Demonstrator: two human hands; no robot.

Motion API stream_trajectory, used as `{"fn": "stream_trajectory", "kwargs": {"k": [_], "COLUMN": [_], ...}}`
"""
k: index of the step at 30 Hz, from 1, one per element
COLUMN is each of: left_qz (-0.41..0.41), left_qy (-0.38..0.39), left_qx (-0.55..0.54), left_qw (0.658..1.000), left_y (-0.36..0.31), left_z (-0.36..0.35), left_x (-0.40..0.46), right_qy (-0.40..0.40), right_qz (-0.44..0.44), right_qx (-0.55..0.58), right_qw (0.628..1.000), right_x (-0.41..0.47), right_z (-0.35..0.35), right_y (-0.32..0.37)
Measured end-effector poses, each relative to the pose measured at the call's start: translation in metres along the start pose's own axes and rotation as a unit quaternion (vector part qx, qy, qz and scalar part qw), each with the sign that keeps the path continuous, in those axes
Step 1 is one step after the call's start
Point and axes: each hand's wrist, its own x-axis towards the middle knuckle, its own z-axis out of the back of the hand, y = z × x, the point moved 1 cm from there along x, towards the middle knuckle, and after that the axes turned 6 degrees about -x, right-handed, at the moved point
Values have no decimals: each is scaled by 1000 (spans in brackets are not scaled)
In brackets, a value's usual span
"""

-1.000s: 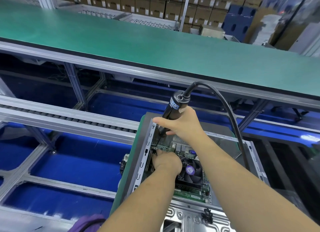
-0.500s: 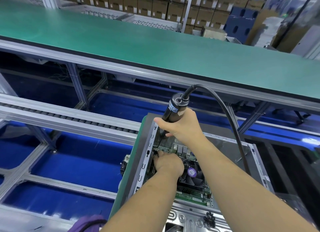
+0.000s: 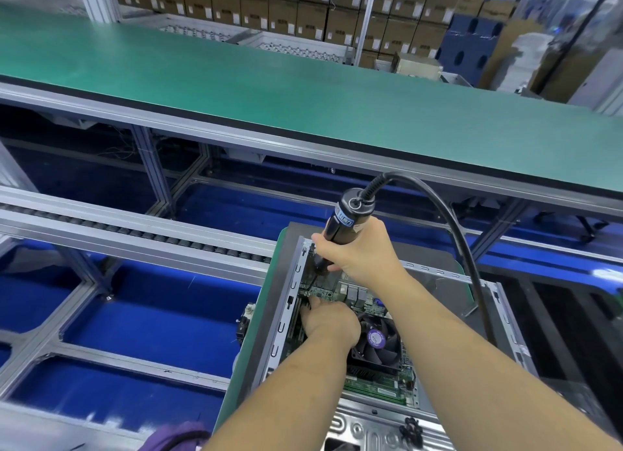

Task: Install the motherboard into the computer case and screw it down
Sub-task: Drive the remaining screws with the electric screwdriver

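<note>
An open metal computer case point(image 3: 286, 302) lies on a green-edged pallet in front of me. A green motherboard point(image 3: 374, 383) with a black cooler fan point(image 3: 377, 346) sits inside it. My right hand point(image 3: 357, 251) grips a black electric screwdriver point(image 3: 340, 228), tilted, with its bit down at the board's far left corner. A thick black cable point(image 3: 448, 214) arcs from the tool's top to the right. My left hand point(image 3: 330, 322) rests on the board just below the bit, fingers pressed down by the corner; what is under them is hidden.
A long green conveyor belt point(image 3: 269, 89) runs across behind the case. A roller rail point(image 3: 135, 231) crosses on the left above a blue floor and aluminium frame. Stacked cardboard boxes point(image 3: 303, 15) fill the background. A purple item point(image 3: 175, 437) shows at the bottom edge.
The screwdriver and my right hand have stayed over the same far left corner, with only a slight shift. My left hand has kept its place on the board.
</note>
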Motion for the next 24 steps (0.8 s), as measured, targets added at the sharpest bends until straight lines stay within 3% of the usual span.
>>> {"fn": "stream_trajectory", "kwargs": {"k": [17, 24], "left_qz": [3, 32], "left_qy": [11, 15], "left_qx": [19, 8], "left_qw": [1000, 999], "left_y": [0, 4], "left_z": [1, -1], "left_x": [1, 8], "right_qy": [-2, -41], "right_qz": [-31, -66], "right_qx": [42, 91], "right_qw": [999, 993], "right_x": [-6, -10], "right_z": [8, 14], "right_y": [2, -8]}}
